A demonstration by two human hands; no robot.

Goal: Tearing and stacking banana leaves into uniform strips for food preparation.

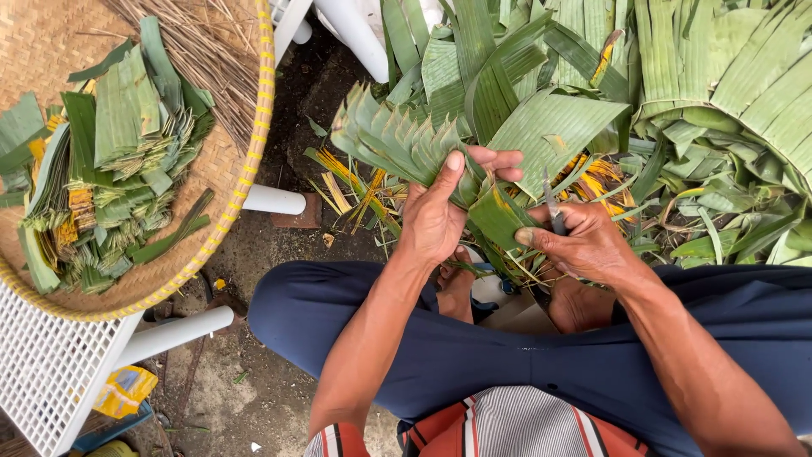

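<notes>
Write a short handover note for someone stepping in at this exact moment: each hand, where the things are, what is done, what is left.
Left hand: grips the folded leaf fan.
Right hand: pinches the fan's base, small blade held alongside.
Done: folded leaf pieces stacked in the woven tray on the left.
Left: loose leaves heaped ahead and right; the fan's base looks unfinished.

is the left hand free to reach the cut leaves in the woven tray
Probably not as things stand: the left hand is gripping the folded leaf fan. The way to the woven tray looks open, with the stacked leaf pieces uncovered.
</notes>
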